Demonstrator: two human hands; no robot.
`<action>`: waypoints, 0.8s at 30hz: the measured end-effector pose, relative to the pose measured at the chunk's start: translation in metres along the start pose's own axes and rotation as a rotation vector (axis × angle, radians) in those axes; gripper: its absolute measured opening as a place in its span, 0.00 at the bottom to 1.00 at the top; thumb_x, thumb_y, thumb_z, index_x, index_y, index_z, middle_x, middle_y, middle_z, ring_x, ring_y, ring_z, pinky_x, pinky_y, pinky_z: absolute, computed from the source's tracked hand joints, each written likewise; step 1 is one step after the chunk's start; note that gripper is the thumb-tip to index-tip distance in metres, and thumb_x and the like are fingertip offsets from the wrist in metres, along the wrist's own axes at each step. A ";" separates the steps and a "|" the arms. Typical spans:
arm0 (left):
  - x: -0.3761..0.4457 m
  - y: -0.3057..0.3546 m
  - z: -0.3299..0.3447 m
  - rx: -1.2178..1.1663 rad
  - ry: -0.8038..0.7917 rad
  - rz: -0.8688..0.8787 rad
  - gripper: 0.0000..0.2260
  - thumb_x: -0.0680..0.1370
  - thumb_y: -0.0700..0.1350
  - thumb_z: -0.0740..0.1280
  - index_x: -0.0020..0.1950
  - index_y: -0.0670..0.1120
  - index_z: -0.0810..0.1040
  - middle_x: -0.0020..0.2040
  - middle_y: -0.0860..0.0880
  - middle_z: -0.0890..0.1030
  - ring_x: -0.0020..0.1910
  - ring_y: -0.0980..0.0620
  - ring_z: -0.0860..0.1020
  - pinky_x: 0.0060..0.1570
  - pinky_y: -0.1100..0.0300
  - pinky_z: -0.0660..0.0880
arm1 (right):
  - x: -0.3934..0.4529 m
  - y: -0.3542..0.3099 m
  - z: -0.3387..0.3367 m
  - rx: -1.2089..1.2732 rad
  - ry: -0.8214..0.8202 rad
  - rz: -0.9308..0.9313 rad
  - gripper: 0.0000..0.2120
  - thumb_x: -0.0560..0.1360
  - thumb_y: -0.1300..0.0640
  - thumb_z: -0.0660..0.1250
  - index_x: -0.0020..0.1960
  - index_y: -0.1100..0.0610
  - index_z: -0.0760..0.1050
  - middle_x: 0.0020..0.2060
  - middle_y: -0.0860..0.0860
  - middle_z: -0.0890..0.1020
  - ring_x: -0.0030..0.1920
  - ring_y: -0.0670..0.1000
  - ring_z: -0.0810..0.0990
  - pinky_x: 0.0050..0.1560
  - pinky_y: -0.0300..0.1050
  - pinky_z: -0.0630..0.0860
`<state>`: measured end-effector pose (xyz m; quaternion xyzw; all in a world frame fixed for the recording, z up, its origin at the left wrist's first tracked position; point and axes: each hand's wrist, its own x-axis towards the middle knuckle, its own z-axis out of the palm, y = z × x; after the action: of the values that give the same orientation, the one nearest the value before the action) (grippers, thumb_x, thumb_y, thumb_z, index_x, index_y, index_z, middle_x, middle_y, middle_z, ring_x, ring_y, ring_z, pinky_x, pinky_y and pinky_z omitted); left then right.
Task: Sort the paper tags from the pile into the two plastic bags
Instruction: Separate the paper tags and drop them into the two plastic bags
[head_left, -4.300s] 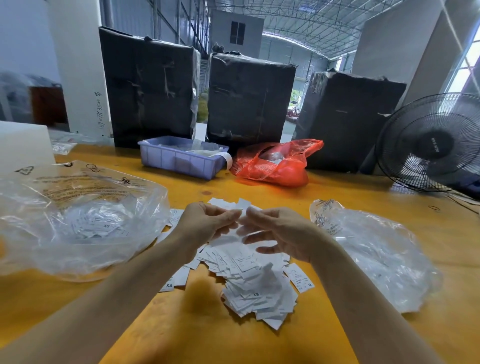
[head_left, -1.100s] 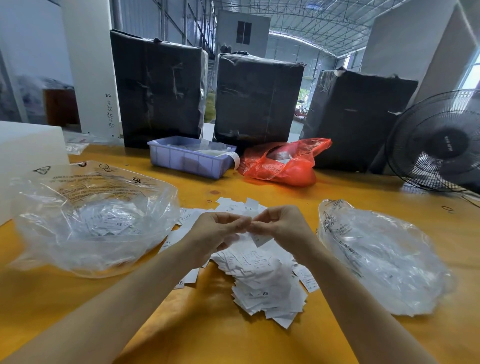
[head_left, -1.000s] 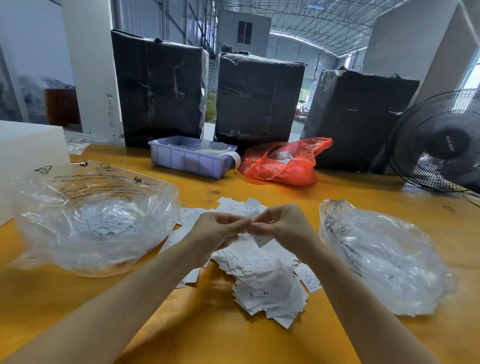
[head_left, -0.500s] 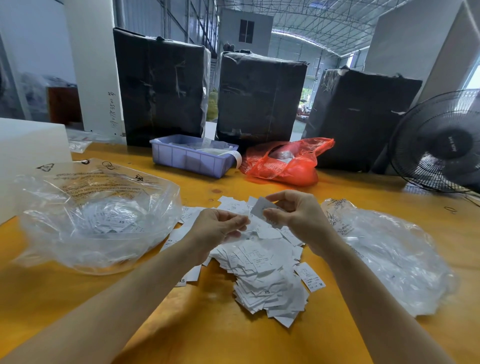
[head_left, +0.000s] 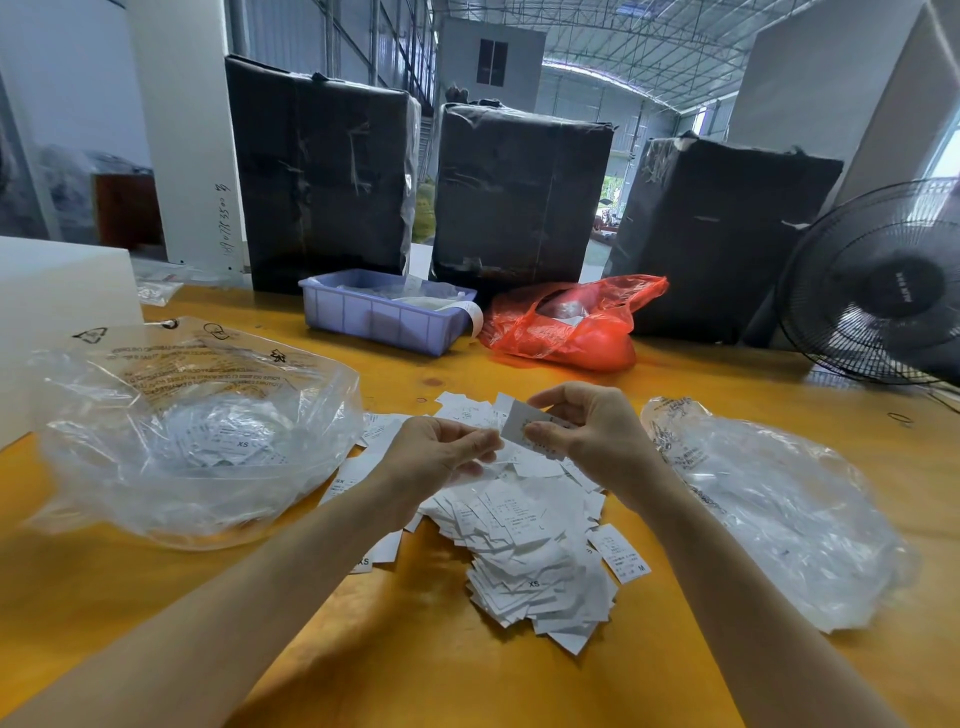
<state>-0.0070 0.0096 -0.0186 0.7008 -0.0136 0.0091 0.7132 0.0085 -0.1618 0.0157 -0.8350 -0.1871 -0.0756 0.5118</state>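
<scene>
A pile of white paper tags (head_left: 524, 540) lies on the yellow table (head_left: 395, 670) between two clear plastic bags. The left bag (head_left: 171, 431) stands open with several tags inside, one marked XS. The right bag (head_left: 769, 499) lies flatter with a few tags showing through. My right hand (head_left: 587, 426) pinches a single white tag (head_left: 519, 423) above the pile. My left hand (head_left: 436, 457) hovers just left of it, fingers curled with thumb and fingertips together; a tag between them does not show.
A lilac plastic bin (head_left: 384, 312) and a red plastic bag (head_left: 566, 322) sit at the back of the table before three black-wrapped bales (head_left: 519, 192). A black fan (head_left: 883, 286) stands at the far right. A white box (head_left: 57, 291) sits at the left edge.
My hands, joined over the pile a second ago, have parted. The right hand has lifted one tag up and slightly right; the left hand stays close by.
</scene>
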 end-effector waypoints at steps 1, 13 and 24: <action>0.000 0.000 0.000 0.005 0.003 0.000 0.06 0.74 0.43 0.70 0.45 0.40 0.82 0.36 0.49 0.82 0.30 0.58 0.77 0.28 0.71 0.72 | 0.000 0.000 0.000 -0.004 -0.007 0.002 0.11 0.70 0.67 0.72 0.52 0.61 0.78 0.42 0.57 0.83 0.40 0.53 0.81 0.39 0.41 0.79; 0.000 -0.003 -0.002 -0.005 -0.032 0.012 0.03 0.74 0.39 0.70 0.43 0.41 0.82 0.33 0.51 0.84 0.30 0.61 0.79 0.33 0.69 0.76 | 0.000 0.000 -0.002 0.062 -0.202 0.143 0.13 0.68 0.69 0.73 0.51 0.62 0.77 0.33 0.55 0.81 0.28 0.46 0.78 0.32 0.35 0.74; 0.000 0.000 -0.002 0.018 -0.048 -0.006 0.03 0.73 0.42 0.71 0.41 0.43 0.83 0.34 0.51 0.84 0.31 0.59 0.79 0.34 0.69 0.76 | 0.001 0.001 -0.002 -0.037 -0.177 0.163 0.05 0.77 0.63 0.65 0.46 0.57 0.79 0.39 0.54 0.81 0.36 0.46 0.77 0.38 0.39 0.75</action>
<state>-0.0071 0.0120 -0.0185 0.7072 -0.0287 -0.0097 0.7063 0.0101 -0.1638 0.0162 -0.8602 -0.1617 0.0369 0.4822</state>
